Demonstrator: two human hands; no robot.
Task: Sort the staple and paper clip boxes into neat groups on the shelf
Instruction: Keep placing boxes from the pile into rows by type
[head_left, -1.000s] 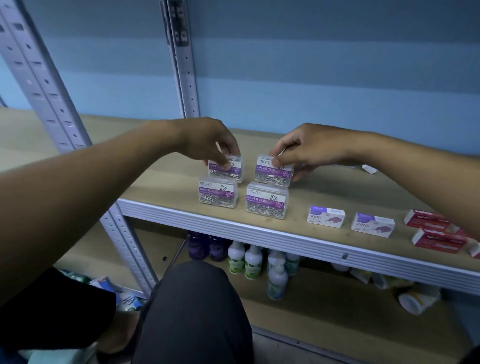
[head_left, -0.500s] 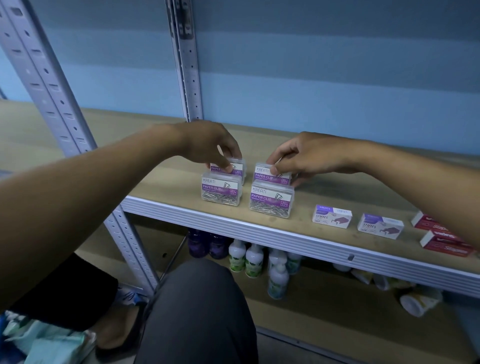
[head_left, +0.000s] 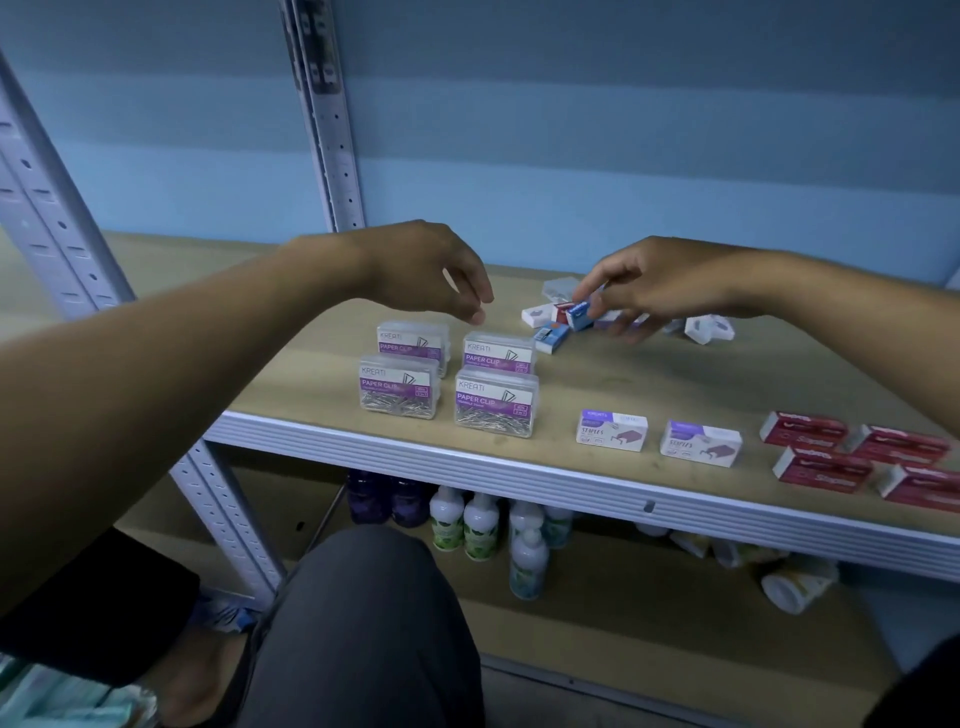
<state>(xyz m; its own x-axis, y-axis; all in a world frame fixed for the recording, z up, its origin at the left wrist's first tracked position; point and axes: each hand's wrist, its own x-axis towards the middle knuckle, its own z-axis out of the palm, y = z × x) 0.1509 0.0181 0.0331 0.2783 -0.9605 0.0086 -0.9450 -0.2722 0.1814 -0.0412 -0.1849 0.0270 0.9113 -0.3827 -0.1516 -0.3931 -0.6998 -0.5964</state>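
Observation:
Four clear paper clip boxes (head_left: 496, 402) with purple labels stand in a two-by-two block near the shelf's front edge. My left hand (head_left: 436, 275) hovers just above the rear left one, fingers loosely curled and holding nothing. My right hand (head_left: 665, 286) reaches over a loose pile of small boxes (head_left: 709, 328) at the back. Its thumb and fingers pinch a small blue box (head_left: 579, 314). Another blue box (head_left: 550, 335) lies beside it. Two white-and-purple staple boxes (head_left: 612, 430) sit side by side at the front. Several red staple boxes (head_left: 821, 470) are grouped at the right.
The wooden shelf has a white metal front rail (head_left: 519, 467). Perforated uprights (head_left: 332, 130) stand at the back and left. Small bottles (head_left: 462, 519) and tipped cups (head_left: 795, 587) fill the lower shelf. My knee (head_left: 363, 623) is just below the rail.
Both hands have let go of the two rear paper clip boxes. My left hand lifted slightly. My right hand moved right and back to the pile and took the blue box.

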